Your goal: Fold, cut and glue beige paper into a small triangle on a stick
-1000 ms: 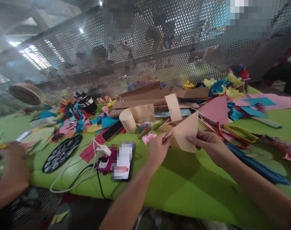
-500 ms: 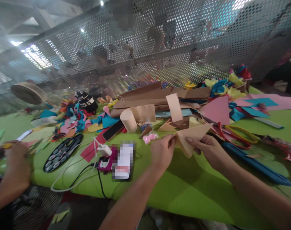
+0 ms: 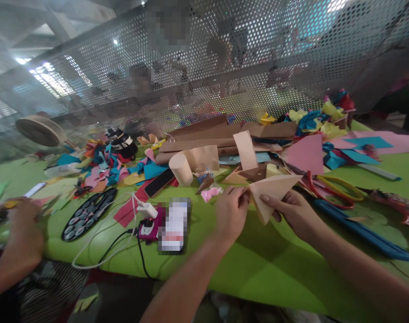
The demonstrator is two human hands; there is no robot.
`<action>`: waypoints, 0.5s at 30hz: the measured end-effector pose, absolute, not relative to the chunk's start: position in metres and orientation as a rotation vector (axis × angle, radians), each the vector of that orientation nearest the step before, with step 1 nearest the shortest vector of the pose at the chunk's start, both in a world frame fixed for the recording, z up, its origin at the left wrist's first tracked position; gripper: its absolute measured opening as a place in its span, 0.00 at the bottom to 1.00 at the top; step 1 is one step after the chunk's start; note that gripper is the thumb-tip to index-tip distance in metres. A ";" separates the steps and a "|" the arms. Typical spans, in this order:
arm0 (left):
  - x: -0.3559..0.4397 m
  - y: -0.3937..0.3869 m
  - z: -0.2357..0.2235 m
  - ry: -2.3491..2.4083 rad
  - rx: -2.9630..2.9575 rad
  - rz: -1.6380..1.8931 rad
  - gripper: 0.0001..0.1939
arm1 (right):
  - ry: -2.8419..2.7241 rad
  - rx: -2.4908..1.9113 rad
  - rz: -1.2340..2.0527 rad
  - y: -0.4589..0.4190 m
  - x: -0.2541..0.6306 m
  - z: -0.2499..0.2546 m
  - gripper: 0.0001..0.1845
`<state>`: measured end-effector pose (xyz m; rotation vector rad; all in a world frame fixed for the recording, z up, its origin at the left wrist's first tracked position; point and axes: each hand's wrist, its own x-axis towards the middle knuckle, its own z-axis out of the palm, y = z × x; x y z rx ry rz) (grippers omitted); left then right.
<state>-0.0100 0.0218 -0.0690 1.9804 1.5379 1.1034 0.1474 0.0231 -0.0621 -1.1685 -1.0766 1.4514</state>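
A folded piece of tan paper (image 3: 274,187), roughly cone-shaped with a pointed end, is held between my two hands just above the green tabletop (image 3: 258,278). My left hand (image 3: 233,208) pinches its narrow left side, fingertips pressed together. On the other side my right hand (image 3: 293,208) grips the paper with the thumb laid flat on its face and the fingers behind. A small bag with pink bits (image 3: 211,194) lies just left of my left hand. Beyond the paper stand a curled tan paper strip (image 3: 182,169) and a flat upright strip (image 3: 245,151).
To the right lie red-handled scissors (image 3: 328,197) and a blue long case (image 3: 362,231). Left of my arms are a phone (image 3: 173,226), a magenta power adapter (image 3: 148,229) with cables and a black oval tray (image 3: 88,214). Another person's hand (image 3: 24,215) works at far left.
The tan paper has turned slightly, so its face shows flatter and less open. My left hand has rotated a little and shifted right; the right hand has moved slightly right.
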 end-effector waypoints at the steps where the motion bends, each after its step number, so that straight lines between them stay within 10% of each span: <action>1: -0.009 0.022 -0.069 1.532 1.968 1.115 0.09 | -1.066 -1.163 1.468 0.023 0.147 -0.062 0.27; 15: -0.009 0.024 -0.071 1.347 1.867 1.188 0.12 | -1.072 -1.157 1.495 0.025 0.150 -0.070 0.24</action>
